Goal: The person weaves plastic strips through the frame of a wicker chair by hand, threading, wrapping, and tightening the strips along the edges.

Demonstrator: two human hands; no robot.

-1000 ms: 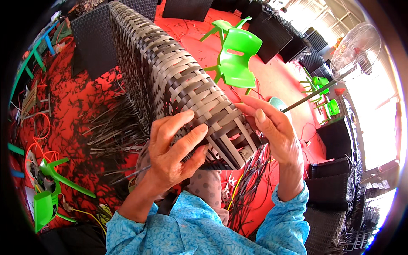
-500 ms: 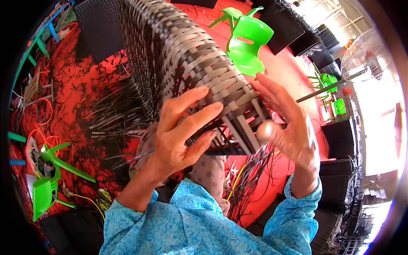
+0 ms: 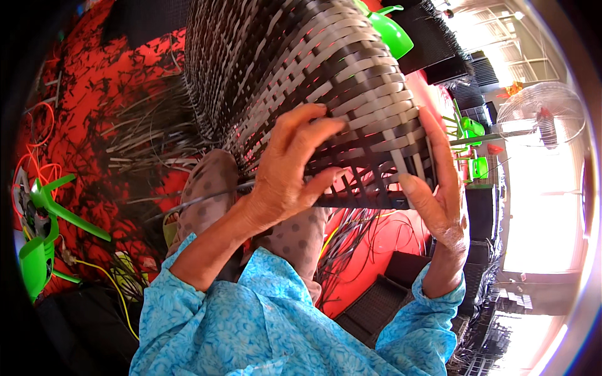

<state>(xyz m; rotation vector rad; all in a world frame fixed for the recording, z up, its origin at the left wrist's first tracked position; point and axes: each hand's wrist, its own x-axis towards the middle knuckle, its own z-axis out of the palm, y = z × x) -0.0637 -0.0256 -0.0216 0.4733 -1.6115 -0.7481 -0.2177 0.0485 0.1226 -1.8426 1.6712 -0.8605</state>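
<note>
Far left: we count one green plastic chair point(image 3: 37, 244) lying on the red floor point(image 3: 81, 94), with orange cord near it.
Left of centre: we see loose grey strips point(image 3: 144, 135) fanned over the floor; too many to count.
Centre: one woven wicker piece point(image 3: 313, 75) of grey and black bands stands across our lap.
Left hand point(image 3: 285, 182): fingers spread and curled onto the weave's lower edge, pressing it.
Right hand point(image 3: 439, 194): open, palm flat against the weave's right side.
Right: we count one standing fan point(image 3: 542, 119) and more green chairs point(image 3: 470, 144).
</note>
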